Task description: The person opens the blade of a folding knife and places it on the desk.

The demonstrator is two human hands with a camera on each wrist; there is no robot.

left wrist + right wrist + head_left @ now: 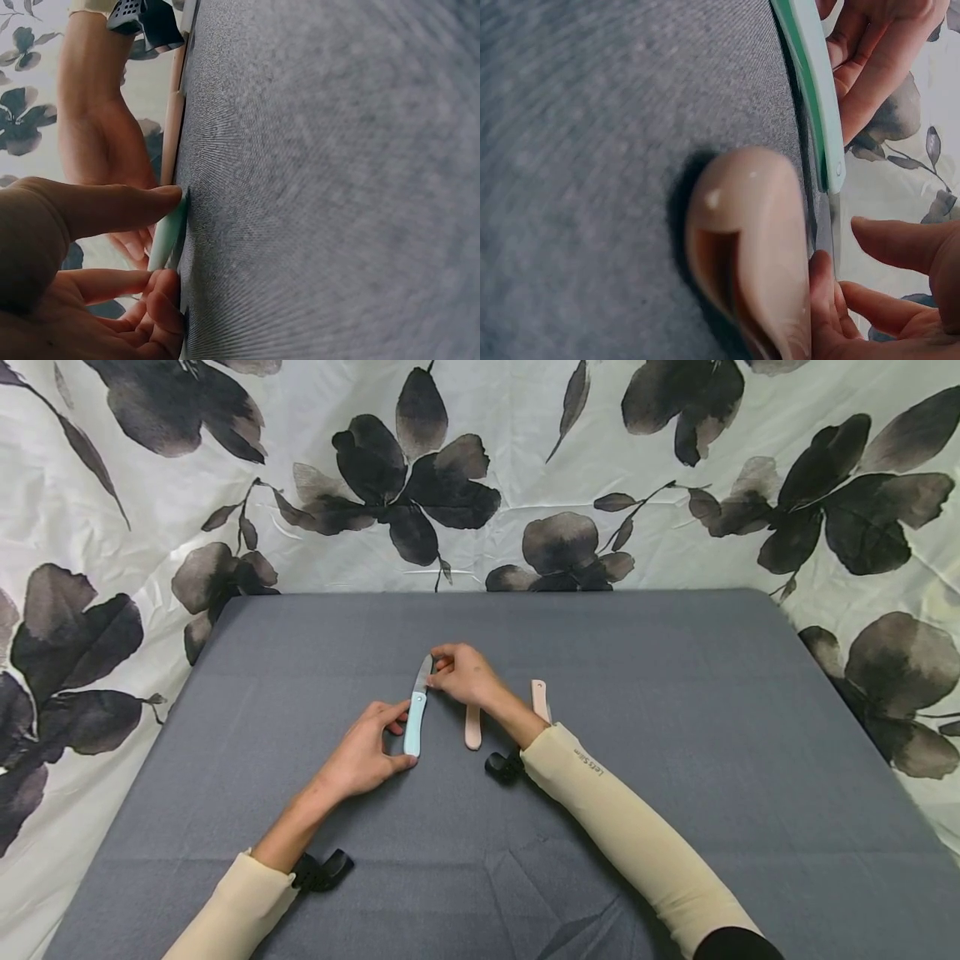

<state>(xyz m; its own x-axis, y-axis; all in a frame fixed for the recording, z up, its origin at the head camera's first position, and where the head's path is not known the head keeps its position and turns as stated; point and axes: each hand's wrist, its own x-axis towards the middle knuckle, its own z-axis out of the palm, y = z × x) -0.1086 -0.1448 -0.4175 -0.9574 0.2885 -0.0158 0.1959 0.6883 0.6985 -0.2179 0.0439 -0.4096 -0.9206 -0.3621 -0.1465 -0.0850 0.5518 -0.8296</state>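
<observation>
A folding knife with a mint-green handle [414,724] lies on the grey cloth, its metal blade [422,675] swung out and pointing away from me. My left hand [367,747] holds the handle, thumb by its near end and fingertips along its left side. My right hand [467,675] is at the blade, with curled fingertips around its tip part; in the right wrist view the thumb stands slightly off the blade [824,225]. Under the right wrist lies a peach-handled knife [472,728], partly hidden. Another peach-handled knife [539,697] lies to its right, partly behind the forearm.
Grey cloth [675,693] covers the table. A white sheet with dark flowers [525,460] hangs behind and at both sides. Black wrist cameras [504,767] sit below each wrist. Creases run through the cloth near the front.
</observation>
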